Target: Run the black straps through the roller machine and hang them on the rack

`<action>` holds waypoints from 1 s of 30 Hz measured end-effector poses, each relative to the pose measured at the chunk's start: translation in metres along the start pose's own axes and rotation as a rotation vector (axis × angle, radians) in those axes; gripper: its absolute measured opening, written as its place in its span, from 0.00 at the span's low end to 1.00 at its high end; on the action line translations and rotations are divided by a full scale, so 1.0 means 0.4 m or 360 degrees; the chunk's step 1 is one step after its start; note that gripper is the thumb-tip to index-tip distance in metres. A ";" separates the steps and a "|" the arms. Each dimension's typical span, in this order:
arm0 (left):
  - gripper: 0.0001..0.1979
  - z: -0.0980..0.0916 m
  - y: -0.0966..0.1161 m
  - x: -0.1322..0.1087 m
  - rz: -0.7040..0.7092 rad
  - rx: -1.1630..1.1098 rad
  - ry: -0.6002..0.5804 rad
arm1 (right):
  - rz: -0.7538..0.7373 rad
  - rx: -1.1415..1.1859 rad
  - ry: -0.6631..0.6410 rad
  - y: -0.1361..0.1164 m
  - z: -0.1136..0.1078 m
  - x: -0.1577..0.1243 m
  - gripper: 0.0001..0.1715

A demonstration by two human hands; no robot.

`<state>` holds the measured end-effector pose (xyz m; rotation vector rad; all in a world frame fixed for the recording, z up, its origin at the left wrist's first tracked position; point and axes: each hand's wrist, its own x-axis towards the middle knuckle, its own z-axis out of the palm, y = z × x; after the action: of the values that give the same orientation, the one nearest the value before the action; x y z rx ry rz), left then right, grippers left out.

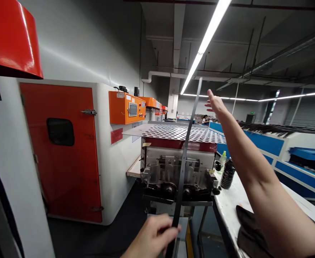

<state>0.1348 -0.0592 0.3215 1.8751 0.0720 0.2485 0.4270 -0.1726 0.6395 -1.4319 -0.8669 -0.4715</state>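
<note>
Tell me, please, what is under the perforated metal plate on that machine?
Below the perforated plate sit a red band and a metal mechanism with rollers; whatever lies inside, behind that band, is covered.

Metal strip (pixel 184 165) before machine (pixel 160 172), cabinet (pixel 114 161) left, workbench (pixel 233 204) right

Grey wall (pixel 74 39), dark exposed ceiling (pixel 254 43), long white fluorescent tube lights (pixel 210 36), dark floor (pixel 79 240), ribbed grey roller shutter (pixel 305 111) far right.

Your left hand (pixel 152 238) grips a long metal strip (pixel 184 161) nearly upright, and your right hand (pixel 216 104) is open and raised beside it, before a machine (pixel 163 172).
</note>
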 end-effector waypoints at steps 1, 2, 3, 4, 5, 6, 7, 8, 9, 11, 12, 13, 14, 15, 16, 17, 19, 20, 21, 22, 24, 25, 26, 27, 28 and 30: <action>0.18 -0.016 0.038 0.034 0.0083 -0.0048 -0.0049 | -0.0016 -0.0048 -0.0031 0.015 -0.002 -0.040 0.32; 0.18 -0.031 0.072 0.067 0.0162 -0.0094 -0.0073 | -0.0037 -0.0077 -0.0093 0.033 -0.005 -0.101 0.28; 0.18 -0.045 0.101 0.098 0.0233 -0.0151 -0.0071 | -0.0068 -0.0081 -0.0173 0.052 -0.007 -0.179 0.25; 0.18 -0.057 0.124 0.127 0.0293 -0.0203 -0.0076 | -0.0013 -0.0042 -0.0349 0.070 -0.008 -0.269 0.25; 0.18 -0.067 0.142 0.153 0.0338 -0.0254 -0.0079 | 0.0041 -0.0050 -0.0467 0.088 -0.005 -0.364 0.27; 0.17 -0.074 0.153 0.175 0.0367 -0.0305 -0.0084 | 0.0119 -0.0049 -0.0620 0.105 0.004 -0.458 0.27; 0.17 -0.080 0.159 0.193 0.0384 -0.0355 -0.0097 | 0.0287 0.0025 -0.0838 0.121 0.016 -0.544 0.27; 0.16 -0.084 0.162 0.209 0.0387 -0.0397 -0.0125 | 0.0433 0.0096 -0.1001 0.135 0.033 -0.617 0.26; 0.15 -0.087 0.165 0.222 0.0373 -0.0424 -0.0163 | 0.0496 0.0161 -0.1088 0.147 0.051 -0.675 0.23; 0.13 -0.099 0.178 0.248 0.0330 -0.0446 -0.0252 | 0.0562 0.0290 -0.1141 0.161 0.083 -0.739 0.20; 0.13 -0.109 0.194 0.263 0.0320 -0.0448 -0.0289 | 0.0560 0.0326 -0.1144 0.162 0.094 -0.746 0.19; 0.13 -0.124 0.220 0.279 0.0324 -0.0441 -0.0315 | 0.0552 0.0339 -0.1161 0.157 0.099 -0.740 0.19; 0.14 -0.143 0.254 0.299 0.0347 -0.0420 -0.0323 | 0.0530 0.0325 -0.1189 0.147 0.100 -0.722 0.18; 0.13 -0.165 0.297 0.321 0.0394 -0.0388 -0.0304 | 0.0482 0.0287 -0.1223 0.133 0.097 -0.696 0.17; 0.11 -0.190 0.347 0.345 0.0449 -0.0342 -0.0284 | 0.0399 0.0221 -0.1239 0.117 0.092 -0.664 0.17; 0.11 -0.216 0.400 0.372 0.0510 -0.0286 -0.0231 | 0.0278 0.0125 -0.1212 0.100 0.087 -0.627 0.16; 0.11 -0.262 0.504 0.427 0.0640 -0.0209 -0.0160 | -0.0039 -0.0098 -0.1048 0.073 0.081 -0.554 0.17; 0.11 -0.280 0.548 0.453 0.0712 -0.0197 -0.0148 | -0.0188 -0.0195 -0.0943 0.067 0.081 -0.520 0.17; 0.10 -0.293 0.584 0.474 0.0783 -0.0196 -0.0156 | -0.0305 -0.0260 -0.0850 0.066 0.085 -0.490 0.18; 0.09 -0.301 0.610 0.491 0.0848 -0.0199 -0.0170 | -0.0378 -0.0281 -0.0780 0.071 0.091 -0.465 0.18; 0.09 -0.302 0.633 0.508 0.0954 -0.0189 -0.0174 | -0.0395 -0.0207 -0.0726 0.093 0.107 -0.431 0.18; 0.09 -0.298 0.632 0.509 0.0981 -0.0179 -0.0159 | -0.0367 -0.0147 -0.0731 0.108 0.115 -0.421 0.18; 0.09 -0.291 0.627 0.506 0.0991 -0.0171 -0.0138 | -0.0335 -0.0088 -0.0755 0.122 0.122 -0.414 0.18; 0.08 -0.284 0.618 0.501 0.0991 -0.0171 -0.0116 | -0.0305 -0.0044 -0.0795 0.134 0.127 -0.410 0.18; 0.08 -0.277 0.608 0.494 0.0992 -0.0178 -0.0095 | -0.0286 -0.0021 -0.0841 0.143 0.130 -0.407 0.18; 0.08 -0.269 0.595 0.483 0.1010 -0.0215 -0.0051 | -0.0316 -0.0060 -0.0898 0.150 0.131 -0.405 0.18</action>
<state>0.2830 -0.0001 0.6042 1.7199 -0.5566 0.6390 0.3587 -0.1487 0.4742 -1.5461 -1.4672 -0.2277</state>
